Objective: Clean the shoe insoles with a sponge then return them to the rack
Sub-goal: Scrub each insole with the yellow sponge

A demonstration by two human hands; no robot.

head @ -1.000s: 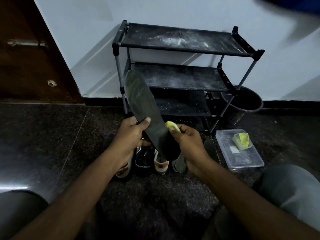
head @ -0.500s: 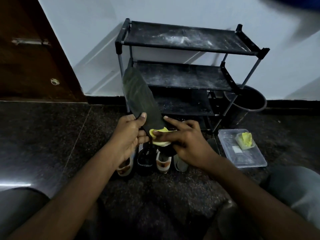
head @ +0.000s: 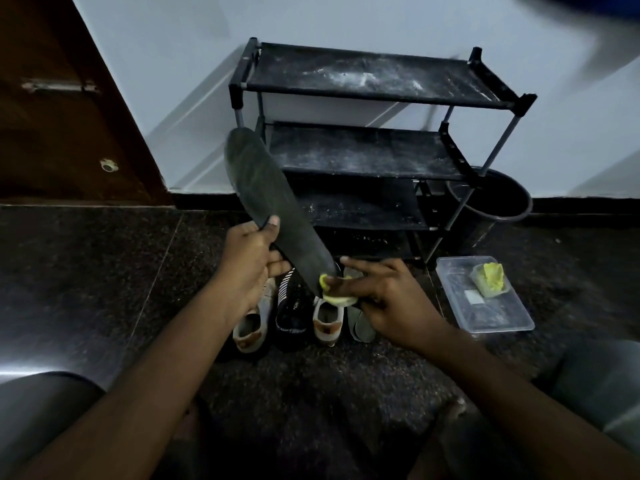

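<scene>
Nearest the camera: two grey-clad knees at the lower corners, with both forearms reaching forward between them over the dark floor point(head: 86, 289). There is open floor to the left, bounded by the door point(head: 52, 116). To the right the room is narrower, taken up by a clear tub point(head: 495, 317) holding a second yellow piece point(head: 490, 279).

Hands: apart, and each one is engaged. The left hand point(head: 251, 258) grips the insole point(head: 273, 209) at about mid-length along its left edge, thumb on the upper face and fingers curled behind. The right hand point(head: 384, 296) reaches in from the right with its fingers stretched leftward, holding the sponge point(head: 332, 292) pinched against the insole's lower end.

Insole: dark and held clear of the floor. It tilts from its lower end above the shoes up and left, and its top overlaps the left post of the rack point(head: 363, 74). Its lower edge touches the sponge.

Beneath the hands a row of shoes point(head: 291, 317) stands on the floor just before the rack, toes toward it. They lie side by side, partly covered by the hands.

Rack: three dusty black shelves are visible, set against the white wall. A dark bucket point(head: 519, 209) stands beside its right legs, touching or nearly so; I cannot tell which.
</scene>
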